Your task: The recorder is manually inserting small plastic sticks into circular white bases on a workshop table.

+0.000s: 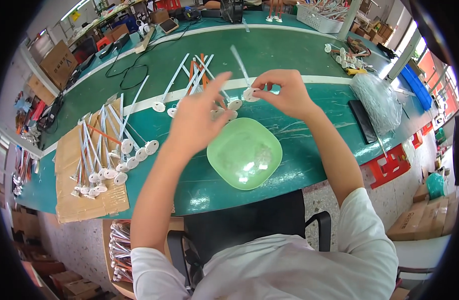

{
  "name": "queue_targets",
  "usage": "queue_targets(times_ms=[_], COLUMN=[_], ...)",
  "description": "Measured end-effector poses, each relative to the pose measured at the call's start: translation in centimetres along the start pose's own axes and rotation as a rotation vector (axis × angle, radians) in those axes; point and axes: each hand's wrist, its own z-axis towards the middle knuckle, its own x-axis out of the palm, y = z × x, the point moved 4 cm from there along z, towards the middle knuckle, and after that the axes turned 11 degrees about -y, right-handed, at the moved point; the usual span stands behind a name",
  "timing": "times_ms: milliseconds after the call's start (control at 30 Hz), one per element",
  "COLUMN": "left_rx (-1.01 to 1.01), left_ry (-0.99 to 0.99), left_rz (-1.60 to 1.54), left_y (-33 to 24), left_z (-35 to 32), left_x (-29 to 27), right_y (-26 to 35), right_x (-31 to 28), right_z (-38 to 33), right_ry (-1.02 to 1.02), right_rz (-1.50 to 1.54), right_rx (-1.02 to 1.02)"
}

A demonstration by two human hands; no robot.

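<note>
- The right hand (pixel 284 92) is pinching a small white round plastic disc (pixel 250 94) between thumb and fingertips; a thin white plastic rod (pixel 238 62) is rising from that disc and leaning away over the green worktable (pixel 289 55).
- The left hand (pixel 197 117) is hovering just beside the disc with fingers spread and loosely open; whether it is gripping anything I cannot tell, since its back is hiding the palm side.
- The disc-and-rod piece is being held in the air above the table, just beyond a pale green, rounded square plastic bowl (pixel 244 152).
- It is looking light and fairly stiff, though the slim rod would probably flex or snap if levered; taking hold at the disc rim, or on the rod close to the disc, seems safest, and the smooth plastic may be slippery.
- More white rods with disc ends (pixel 132 150) are lying fanned out on a flat sheet of brown cardboard (pixel 69 155) to the left.
- A clear plastic bag (pixel 377 100) of small parts is sitting to the right.
</note>
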Motion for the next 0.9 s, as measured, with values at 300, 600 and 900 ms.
queue_targets(times_ms=[300,600,900], left_rx=[0.066,-0.173,0.021], left_ry=[-0.142,0.017,-0.221], left_rz=[-0.263,-0.484,-0.277], left_y=[-1.1,-0.5,1.1], left_z=[-3.0,-3.6,-2.8], left_x=[3.5,3.4,2.5], right_y=[5.2,4.6,4.7], right_x=[3.0,2.5,3.0], right_z=[-3.4,-2.4,-3.4], right_ry=[-0.229,0.018,-0.222], right_rz=[0.097,0.281,0.070], right_rx=[-0.383,-0.166,-0.071])
